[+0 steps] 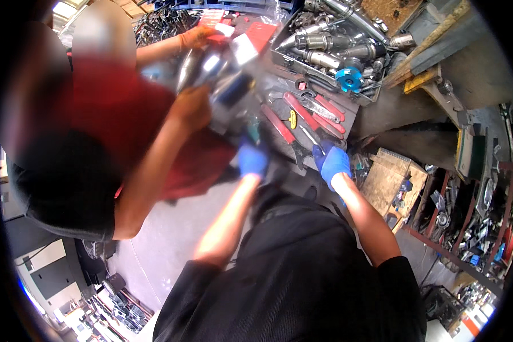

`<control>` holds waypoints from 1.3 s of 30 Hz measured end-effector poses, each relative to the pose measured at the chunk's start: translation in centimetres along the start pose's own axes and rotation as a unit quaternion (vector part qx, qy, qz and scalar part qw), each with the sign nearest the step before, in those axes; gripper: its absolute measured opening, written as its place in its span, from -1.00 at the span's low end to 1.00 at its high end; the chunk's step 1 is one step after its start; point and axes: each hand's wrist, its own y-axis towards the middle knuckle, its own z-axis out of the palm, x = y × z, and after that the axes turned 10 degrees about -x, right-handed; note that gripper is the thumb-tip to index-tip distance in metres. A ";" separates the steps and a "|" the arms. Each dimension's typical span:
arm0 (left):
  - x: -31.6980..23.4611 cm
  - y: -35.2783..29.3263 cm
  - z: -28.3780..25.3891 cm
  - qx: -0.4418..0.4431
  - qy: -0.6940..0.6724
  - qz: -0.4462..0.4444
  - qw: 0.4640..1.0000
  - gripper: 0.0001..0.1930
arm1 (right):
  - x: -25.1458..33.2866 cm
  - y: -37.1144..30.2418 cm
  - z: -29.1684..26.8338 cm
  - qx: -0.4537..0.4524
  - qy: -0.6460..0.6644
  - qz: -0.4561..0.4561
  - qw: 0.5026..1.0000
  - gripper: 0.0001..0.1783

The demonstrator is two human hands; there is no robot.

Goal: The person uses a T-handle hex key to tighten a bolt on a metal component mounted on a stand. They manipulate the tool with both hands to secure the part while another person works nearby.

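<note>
Head view: right hand [332, 164] holding slim metal tool [309, 135], just nearer the wearer than the yellow key [293, 119].
Blue-gloved fingers are closing round the tool's rear end, presumably for steering its tip. Left hand [252, 160], left of the key, is blurring; opening and hold cannot be told. Red-handled wrenches [278, 124] are flanking the key, probably grouped for reach.

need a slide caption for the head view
Blue-gloved right hand holds a slim metal tool near red-handled wrenches, with the left hand blurred alongside.
</note>
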 end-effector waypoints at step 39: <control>1.6 2.1 0.0 0.035 0.065 0.137 0.988 -0.30 | -1.1 0.4 0.4 -0.120 -0.052 -0.090 0.987 -0.67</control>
